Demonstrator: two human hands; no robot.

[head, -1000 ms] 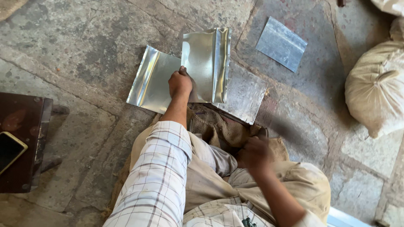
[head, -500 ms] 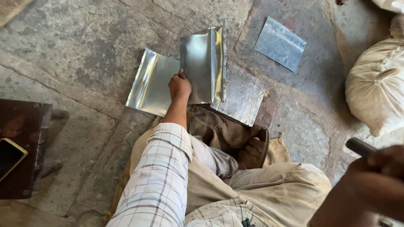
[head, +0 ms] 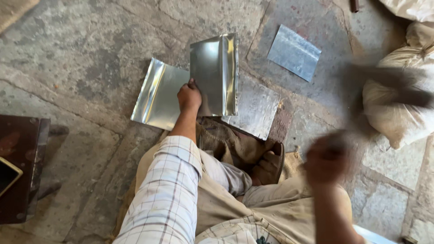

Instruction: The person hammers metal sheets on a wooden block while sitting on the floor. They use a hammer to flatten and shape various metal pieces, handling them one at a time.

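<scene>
My left hand [head: 189,96] grips the lower edge of a shiny bent metal sheet [head: 215,72], which stands partly raised over a second shiny sheet [head: 158,94] lying on the stone floor. My right hand [head: 326,159] is raised at the right, blurred by motion, closed on the handle of a dark tool [head: 384,88] whose head streaks above it; the kind of tool cannot be made out. A duller sheet [head: 256,108] lies under the bent one.
A small grey metal sheet [head: 294,52] lies apart at the upper right. Pale sacks [head: 398,104] sit at the right. A dark wooden stool [head: 20,162] with a phone [head: 8,174] on it stands at the left. My sandalled foot [head: 269,166] rests on burlap.
My right hand left my lap, took up a dark tool and swung it up to the right. My left hand stayed on the bent sheet, which tilted slightly.
</scene>
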